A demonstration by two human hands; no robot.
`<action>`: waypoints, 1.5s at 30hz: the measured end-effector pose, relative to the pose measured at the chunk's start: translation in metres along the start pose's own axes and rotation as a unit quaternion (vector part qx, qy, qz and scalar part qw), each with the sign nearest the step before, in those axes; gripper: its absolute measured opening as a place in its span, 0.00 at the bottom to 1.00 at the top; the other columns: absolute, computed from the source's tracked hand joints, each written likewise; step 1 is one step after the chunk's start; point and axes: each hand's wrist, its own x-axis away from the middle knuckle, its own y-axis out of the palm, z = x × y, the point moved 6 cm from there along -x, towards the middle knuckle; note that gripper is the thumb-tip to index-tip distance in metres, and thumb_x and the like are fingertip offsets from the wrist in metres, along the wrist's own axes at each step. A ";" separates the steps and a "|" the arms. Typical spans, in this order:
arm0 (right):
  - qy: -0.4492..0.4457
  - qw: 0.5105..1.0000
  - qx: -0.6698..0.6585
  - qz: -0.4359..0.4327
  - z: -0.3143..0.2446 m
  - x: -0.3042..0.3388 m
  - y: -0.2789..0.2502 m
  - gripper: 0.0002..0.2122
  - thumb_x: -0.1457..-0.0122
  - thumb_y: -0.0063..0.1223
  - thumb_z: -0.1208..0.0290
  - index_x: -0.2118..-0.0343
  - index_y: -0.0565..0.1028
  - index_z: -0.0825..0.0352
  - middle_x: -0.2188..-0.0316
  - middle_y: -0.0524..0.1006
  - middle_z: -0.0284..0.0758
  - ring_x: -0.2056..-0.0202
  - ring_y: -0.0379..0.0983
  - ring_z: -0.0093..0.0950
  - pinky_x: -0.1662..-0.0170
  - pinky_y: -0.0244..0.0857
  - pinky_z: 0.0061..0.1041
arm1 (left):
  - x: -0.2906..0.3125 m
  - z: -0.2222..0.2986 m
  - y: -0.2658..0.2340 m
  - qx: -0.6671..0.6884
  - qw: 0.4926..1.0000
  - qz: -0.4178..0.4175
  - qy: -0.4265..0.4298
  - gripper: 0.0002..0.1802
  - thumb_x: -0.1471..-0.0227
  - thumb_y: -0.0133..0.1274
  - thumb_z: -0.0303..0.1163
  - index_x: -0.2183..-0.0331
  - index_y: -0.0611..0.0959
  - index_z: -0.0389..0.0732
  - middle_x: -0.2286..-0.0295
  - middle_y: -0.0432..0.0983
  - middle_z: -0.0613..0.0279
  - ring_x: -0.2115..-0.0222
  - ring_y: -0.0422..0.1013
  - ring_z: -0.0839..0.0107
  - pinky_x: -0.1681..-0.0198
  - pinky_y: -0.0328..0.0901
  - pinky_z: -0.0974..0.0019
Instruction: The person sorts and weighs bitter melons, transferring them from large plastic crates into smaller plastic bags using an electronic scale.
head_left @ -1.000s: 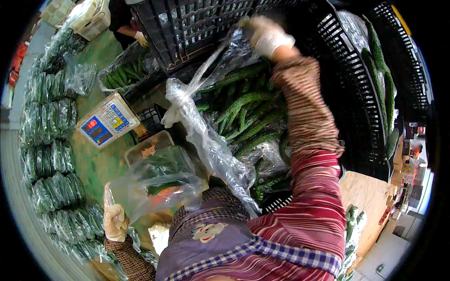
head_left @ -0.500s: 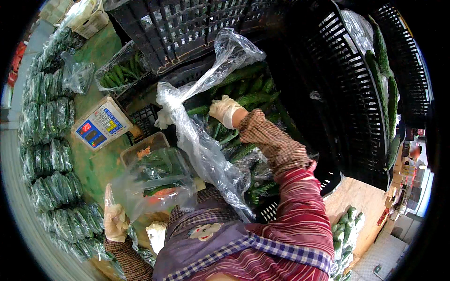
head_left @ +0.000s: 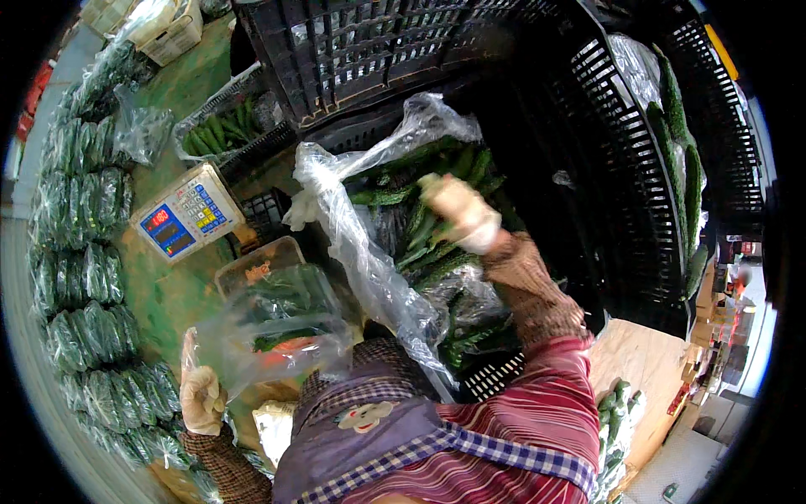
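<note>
My left hand (head_left: 201,393), in a pale glove, is closed on the edge of a clear plastic bag (head_left: 243,357). The bag's mouth spreads to the right, and dark green cucumbers (head_left: 294,294) show inside, lying in a clear plastic tub (head_left: 235,270). Something orange-red shows through the film. My gloved right hand (head_left: 462,214) is over long bumpy cucumbers (head_left: 420,227) in a black crate. Motion smears its fingers, so whether they grip anything is unclear. Clear plastic liner (head_left: 336,218) hangs over the crate's left side.
A digital scale (head_left: 186,214) stands left of the tub. Bagged cucumbers (head_left: 88,269) line the far left. A smaller crate (head_left: 222,134) holds green produce. Tall black crates (head_left: 369,63) rise behind and at right. More cucumbers (head_left: 620,420) lie on a wooden board (head_left: 646,361).
My right hand has moved right and slightly nearer across the cucumbers. The liner's upper end sits lower. My left hand stays at the bag, and the scale's display has changed.
</note>
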 end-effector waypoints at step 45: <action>0.212 0.419 -0.856 0.215 -0.242 -0.104 0.167 0.23 0.51 0.53 0.57 0.54 0.69 0.66 0.55 0.71 0.43 0.53 0.66 0.44 0.49 0.60 0.44 | 0.006 -0.007 -0.047 0.236 0.946 -0.217 -0.042 0.16 0.50 0.52 0.37 0.65 0.77 0.33 0.73 0.76 0.56 0.82 0.70 0.79 0.85 0.64 0.80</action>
